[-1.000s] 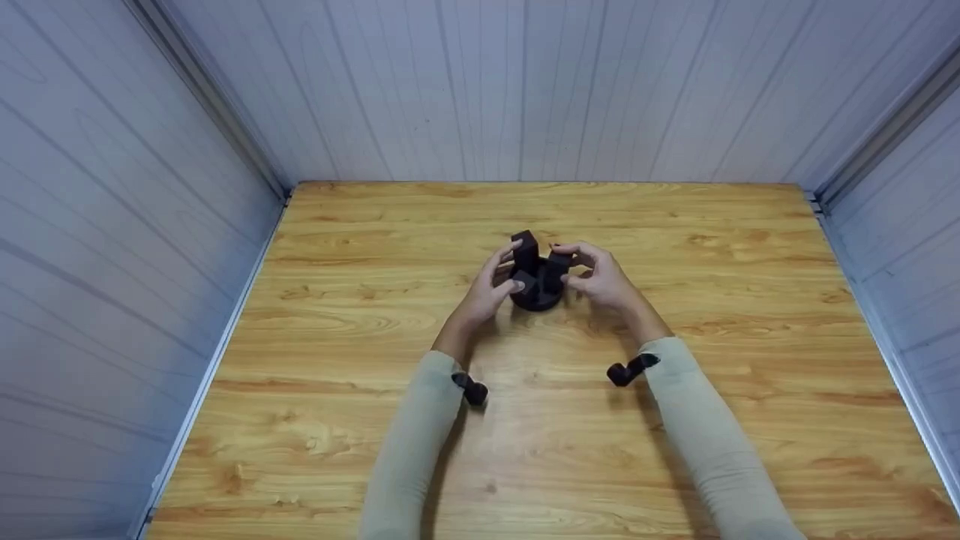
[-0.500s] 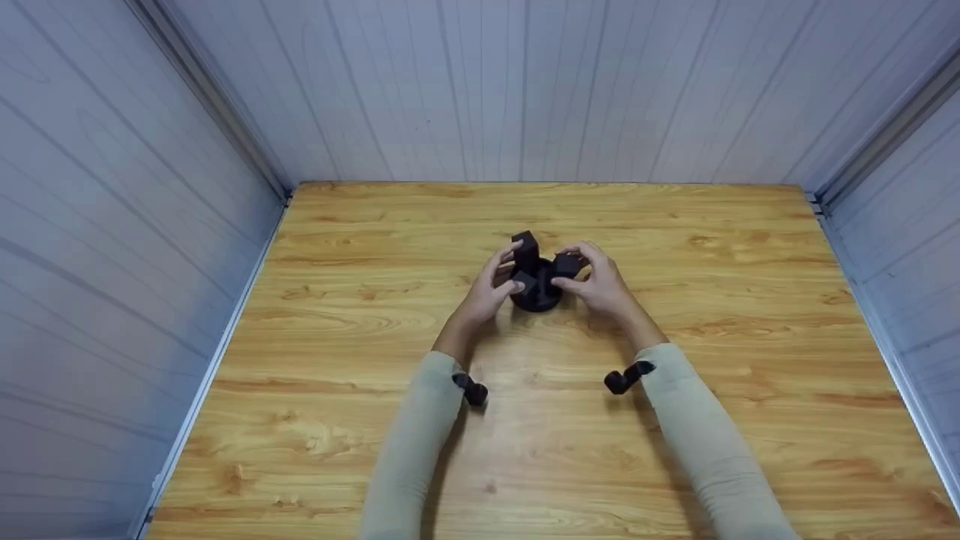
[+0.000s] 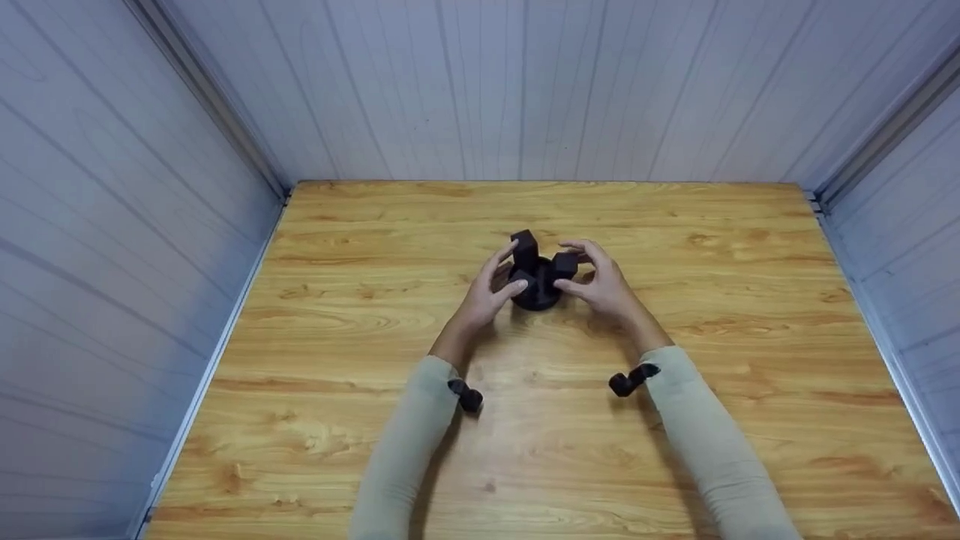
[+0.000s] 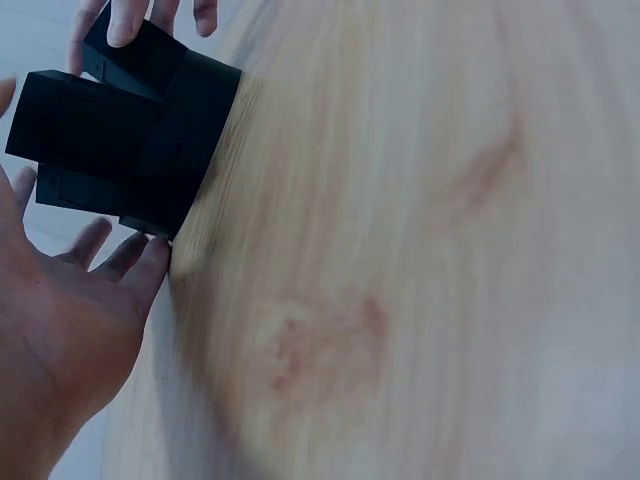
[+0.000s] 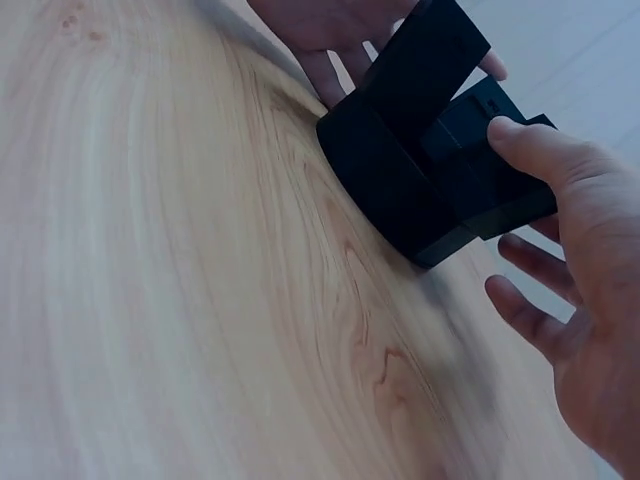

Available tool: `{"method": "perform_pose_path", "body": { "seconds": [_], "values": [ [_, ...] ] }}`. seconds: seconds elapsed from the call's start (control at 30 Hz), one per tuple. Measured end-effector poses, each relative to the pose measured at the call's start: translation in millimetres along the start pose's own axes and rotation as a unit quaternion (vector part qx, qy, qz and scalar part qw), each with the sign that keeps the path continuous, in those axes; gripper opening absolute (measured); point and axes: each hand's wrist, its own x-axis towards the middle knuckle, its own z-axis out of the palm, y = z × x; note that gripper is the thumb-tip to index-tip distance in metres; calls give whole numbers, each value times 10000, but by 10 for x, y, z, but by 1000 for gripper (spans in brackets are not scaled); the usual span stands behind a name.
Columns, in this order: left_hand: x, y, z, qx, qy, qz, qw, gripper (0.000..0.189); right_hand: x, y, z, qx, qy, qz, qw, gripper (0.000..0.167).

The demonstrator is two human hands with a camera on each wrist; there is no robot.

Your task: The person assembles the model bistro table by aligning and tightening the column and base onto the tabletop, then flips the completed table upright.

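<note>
A black round holder (image 3: 538,304) stands on the table, with black rectangular blocks rising from it. The tallest block (image 3: 525,247) is at the back left; a shorter one (image 3: 529,277) sits at the near left, partly covered by a thumb. My left hand (image 3: 478,298) curls round the holder's left side, and its fingertips touch the holder's lower edge in the left wrist view. My right hand (image 3: 609,289) pinches the right-hand block (image 3: 565,265), thumb on the near face. In the right wrist view this block (image 5: 490,190) leans outward from the holder (image 5: 375,185). Its far-side fingers are partly hidden.
Wood-grain table (image 3: 337,420) surrounds the holder. Pale panel walls (image 3: 480,90) rise at the back and both sides. A small black camera mount sits on each wrist, the left mount (image 3: 469,397) and the right mount (image 3: 631,379).
My right thumb has moved left onto the near face of the right-hand block, which has turned slightly. The left hand and the holder stay nearly in place.
</note>
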Motion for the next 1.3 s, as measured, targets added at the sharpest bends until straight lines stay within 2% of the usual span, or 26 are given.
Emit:
{"method": "perform_pose_path", "body": {
  "seconds": [0.13,0.23,0.37,0.6,0.73,0.87,0.97,1.1,1.3],
  "values": [
    [-234,485,70,-26,179,-209,9996,85,-61,-5,-27,192,-18,-156,9997,70],
    [-328,571,83,154,292,-300,9990,87,-122,2,-44,313,-49,-195,9993,68],
    [-388,582,77,473,298,-170,9983,81,-180,36,-41,483,-38,-230,9986,63],
    [-363,525,93,856,364,389,9949,47,-191,56,17,706,262,-147,9970,40],
    [-354,522,112,844,415,375,9949,43,-178,61,53,967,478,-133,9941,33],
    [-359,539,116,823,476,157,9953,43,-174,52,78,1098,680,-210,9914,32],
    [-359,557,109,791,544,40,9954,44,-156,15,91,1180,813,-218,9894,32],
    [-344,572,93,674,618,98,9958,53,-108,-55,94,1164,982,-245,9880,33],
    [-331,583,101,528,634,286,9962,87,-28,-138,78,741,1350,-179,9879,31]
  ]
}}
